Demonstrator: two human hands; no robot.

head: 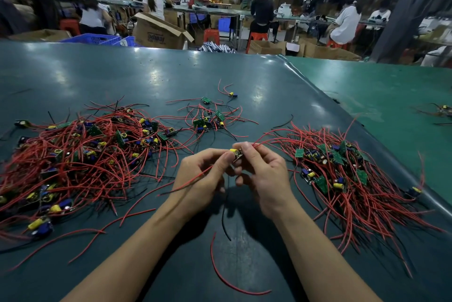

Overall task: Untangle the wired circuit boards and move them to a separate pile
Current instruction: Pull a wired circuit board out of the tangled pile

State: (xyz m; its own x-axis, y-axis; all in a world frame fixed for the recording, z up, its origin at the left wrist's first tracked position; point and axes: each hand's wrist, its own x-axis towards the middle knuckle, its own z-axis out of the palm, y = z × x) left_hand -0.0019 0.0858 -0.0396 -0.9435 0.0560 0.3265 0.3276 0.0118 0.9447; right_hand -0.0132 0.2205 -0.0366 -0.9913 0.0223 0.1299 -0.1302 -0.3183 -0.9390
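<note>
Seen from above, two bare hands meet over a dark green table (244, 76). The left hand (203, 174) and the right hand (263, 174) together pinch one small circuit board (236, 154) with a yellow capacitor, lifted clear of the table, its red and black wires trailing down. A large tangled heap of wired boards (80, 155) lies to the left; a tidier pile (342, 172) lies to the right. The board appears freed or nearly so; next it likely needs its wires straightened, then laying on the right pile.
</note>
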